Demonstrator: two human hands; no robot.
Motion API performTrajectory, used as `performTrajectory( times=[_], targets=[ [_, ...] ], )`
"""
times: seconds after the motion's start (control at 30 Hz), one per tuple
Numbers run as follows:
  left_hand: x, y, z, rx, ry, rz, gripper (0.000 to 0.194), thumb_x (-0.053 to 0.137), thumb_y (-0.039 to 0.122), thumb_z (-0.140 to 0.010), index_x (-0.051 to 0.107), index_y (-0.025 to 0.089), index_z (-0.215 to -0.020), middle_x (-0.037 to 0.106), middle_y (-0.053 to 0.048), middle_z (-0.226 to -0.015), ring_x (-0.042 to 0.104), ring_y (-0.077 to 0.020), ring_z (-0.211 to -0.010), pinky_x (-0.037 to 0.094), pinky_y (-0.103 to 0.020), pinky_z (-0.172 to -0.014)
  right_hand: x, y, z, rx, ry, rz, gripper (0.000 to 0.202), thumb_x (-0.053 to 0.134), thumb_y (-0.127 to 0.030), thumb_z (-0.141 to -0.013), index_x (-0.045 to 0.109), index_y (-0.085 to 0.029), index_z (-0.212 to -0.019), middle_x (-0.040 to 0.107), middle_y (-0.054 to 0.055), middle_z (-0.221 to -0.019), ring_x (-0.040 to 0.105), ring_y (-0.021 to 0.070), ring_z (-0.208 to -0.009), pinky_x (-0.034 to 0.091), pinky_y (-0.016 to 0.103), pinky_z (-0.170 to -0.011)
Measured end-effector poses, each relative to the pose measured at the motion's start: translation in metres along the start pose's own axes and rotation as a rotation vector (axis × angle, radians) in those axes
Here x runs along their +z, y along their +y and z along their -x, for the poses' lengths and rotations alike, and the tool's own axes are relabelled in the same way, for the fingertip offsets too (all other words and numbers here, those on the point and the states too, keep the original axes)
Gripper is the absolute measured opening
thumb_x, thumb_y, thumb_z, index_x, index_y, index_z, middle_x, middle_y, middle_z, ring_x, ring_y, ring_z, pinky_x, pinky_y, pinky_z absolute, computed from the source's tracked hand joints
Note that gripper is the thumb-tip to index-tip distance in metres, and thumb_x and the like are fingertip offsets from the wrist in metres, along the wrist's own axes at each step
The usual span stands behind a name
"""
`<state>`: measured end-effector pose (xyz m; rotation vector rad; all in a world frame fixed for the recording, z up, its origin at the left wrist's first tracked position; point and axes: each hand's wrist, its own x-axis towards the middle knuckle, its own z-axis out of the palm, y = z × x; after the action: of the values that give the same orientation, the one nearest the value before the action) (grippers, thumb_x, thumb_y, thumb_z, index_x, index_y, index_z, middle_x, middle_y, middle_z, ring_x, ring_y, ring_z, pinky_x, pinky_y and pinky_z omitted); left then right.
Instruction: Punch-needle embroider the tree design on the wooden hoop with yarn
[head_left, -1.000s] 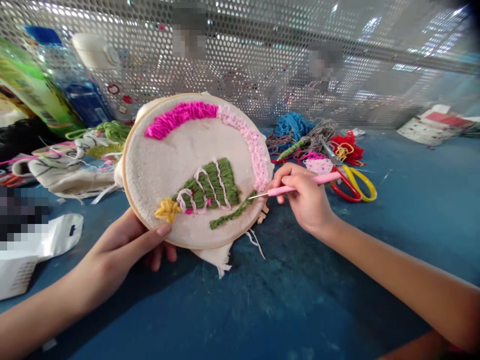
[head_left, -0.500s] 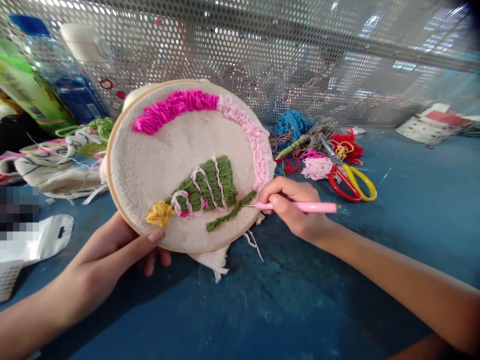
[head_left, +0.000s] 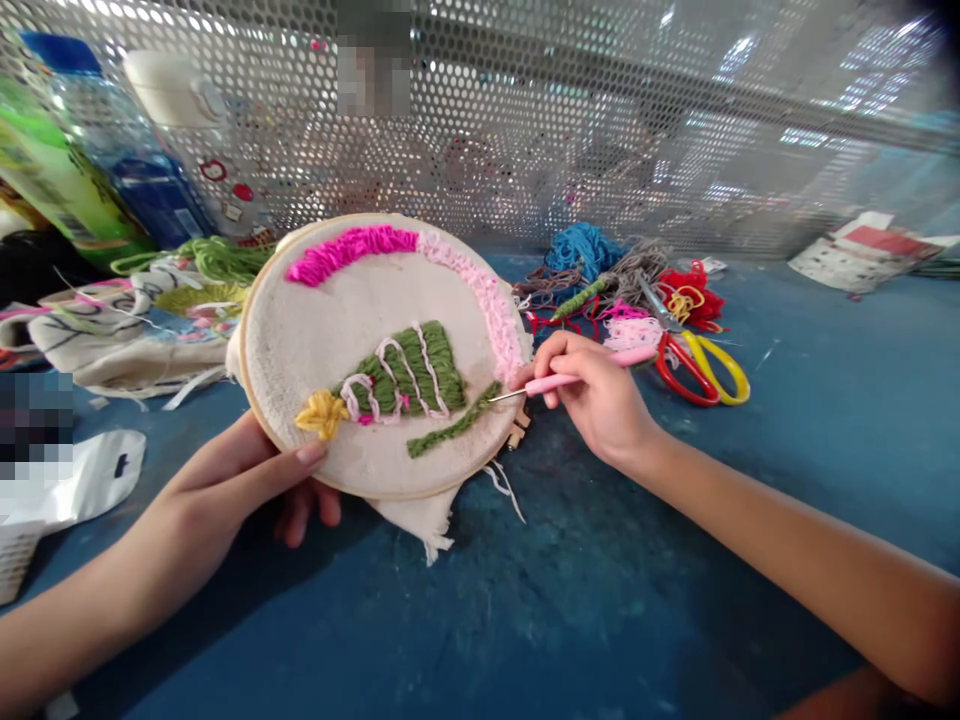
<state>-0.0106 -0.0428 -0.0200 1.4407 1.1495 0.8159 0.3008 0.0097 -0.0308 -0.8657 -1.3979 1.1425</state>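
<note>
My left hand (head_left: 225, 480) grips the lower left rim of a round embroidery hoop (head_left: 259, 385), thumb on the front and fingers behind. The hoop is tilted up and carries off-white cloth (head_left: 330, 330) with a green yarn tree, a yellow star and a magenta-to-pale-pink arc. My right hand (head_left: 596, 395) is closed round a crochet hook (head_left: 551, 383) with a pink handle. Its thin metal tip meets a strip of dark green stitching (head_left: 454, 428) at the lower right of the cloth. Whatever lies behind the hoop is hidden.
Yarn bundles (head_left: 585, 250) and red-and-yellow-handled scissors (head_left: 697, 370) lie right of the hoop on the blue table (head_left: 570, 600). Bottles (head_left: 161, 190) and a stitched cloth (head_left: 97, 335) stand or lie at left. A perforated metal panel (head_left: 480, 130) rises behind.
The hoop's top edge has dropped, so it leans back more. My right hand has tipped the hook's handle end upward, and its tip has shifted slightly left and up.
</note>
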Motion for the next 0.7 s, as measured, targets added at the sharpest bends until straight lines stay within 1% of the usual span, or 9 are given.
performTrajectory(
  times=[0.07,0.2,0.3,0.37,0.4,0.47,0.57,0.63,0.7],
  targets=[
    [-0.001,-0.002,0.001,-0.005,-0.002,-0.008,0.018,0.057,0.039,-0.087,0.058,0.022,-0.081,0.070,0.000,-0.063,0.059,-0.0127,-0.047,0.049,-0.021,-0.044,-0.001,0.002,0.000,-0.005,0.008,-0.018,0.020,0.046,-0.014,-0.077,0.061,-0.018,-0.064,0.056,-0.002,-0.056,0.053,0.0105,-0.051,0.039,0.023,-0.052],
    [-0.004,-0.005,0.002,-0.004,-0.001,-0.012,0.019,0.057,0.040,-0.088,0.058,0.021,-0.082,0.070,-0.001,-0.063,0.059,-0.0132,-0.046,0.049,-0.021,-0.044,0.003,0.002,0.004,-0.028,-0.043,0.040,0.019,0.047,-0.015,-0.080,0.062,-0.017,-0.068,0.062,0.000,-0.064,0.055,0.0113,-0.053,0.041,0.024,-0.053],
    [-0.006,-0.008,0.002,-0.012,-0.006,-0.005,0.020,0.058,0.040,-0.087,0.058,0.020,-0.083,0.071,-0.002,-0.063,0.059,-0.0137,-0.046,0.049,-0.022,-0.044,0.006,-0.004,0.008,-0.041,-0.067,0.163,0.018,0.047,-0.016,-0.082,0.061,-0.018,-0.071,0.061,0.000,-0.066,0.054,0.0114,-0.054,0.042,0.025,-0.053],
    [-0.007,-0.008,0.003,-0.019,-0.007,-0.011,0.021,0.058,0.040,-0.088,0.059,0.020,-0.083,0.071,-0.003,-0.064,0.060,-0.0142,-0.047,0.049,-0.022,-0.044,0.009,-0.007,0.010,-0.088,-0.110,0.311,0.017,0.047,-0.018,-0.086,0.059,-0.018,-0.074,0.060,-0.001,-0.065,0.054,0.0122,-0.056,0.042,0.025,-0.054],
    [-0.006,-0.008,0.004,-0.019,-0.014,-0.020,0.021,0.059,0.040,-0.087,0.060,0.020,-0.082,0.071,-0.003,-0.064,0.060,-0.0143,-0.047,0.049,-0.022,-0.044,0.011,-0.008,0.011,-0.138,-0.145,0.410,0.016,0.047,-0.019,-0.087,0.059,-0.018,-0.076,0.060,-0.001,-0.066,0.055,0.0127,-0.058,0.042,0.026,-0.055],
    [-0.002,-0.006,0.008,-0.010,0.002,-0.044,0.021,0.061,0.041,-0.085,0.063,0.020,-0.080,0.071,-0.003,-0.061,0.058,-0.0139,-0.045,0.048,-0.022,-0.043,0.018,-0.009,0.013,-0.316,-0.219,0.635,0.014,0.048,-0.018,-0.088,0.059,-0.019,-0.080,0.062,0.001,-0.070,0.056,0.0139,-0.064,0.043,0.028,-0.062],
    [0.006,-0.001,0.016,-0.003,0.108,-0.084,0.022,0.066,0.043,-0.080,0.067,0.022,-0.073,0.068,-0.002,-0.054,0.054,-0.0131,-0.043,0.048,-0.022,-0.043,0.029,-0.008,0.014,-0.558,-0.260,0.929,0.014,0.049,-0.013,-0.086,0.060,-0.018,-0.081,0.066,0.003,-0.074,0.057,0.0168,-0.071,0.041,0.034,-0.072],
    [0.008,0.001,0.019,-0.010,0.160,-0.097,0.023,0.066,0.043,-0.079,0.068,0.022,-0.071,0.067,-0.002,-0.053,0.054,-0.0126,-0.043,0.048,-0.021,-0.045,0.033,-0.009,0.014,-0.533,-0.263,0.930,0.013,0.050,-0.012,-0.086,0.061,-0.018,-0.082,0.067,0.004,-0.077,0.057,0.0171,-0.072,0.041,0.034,-0.074],
    [0.006,0.000,0.017,-0.010,0.106,-0.085,0.023,0.065,0.043,-0.081,0.066,0.021,-0.074,0.069,-0.002,-0.056,0.055,-0.0127,-0.043,0.048,-0.021,-0.043,0.030,-0.010,0.014,-0.366,-0.242,0.760,0.012,0.050,-0.015,-0.087,0.061,-0.018,-0.082,0.067,0.003,-0.077,0.058,0.0158,-0.071,0.043,0.031,-0.070]
  ],
)
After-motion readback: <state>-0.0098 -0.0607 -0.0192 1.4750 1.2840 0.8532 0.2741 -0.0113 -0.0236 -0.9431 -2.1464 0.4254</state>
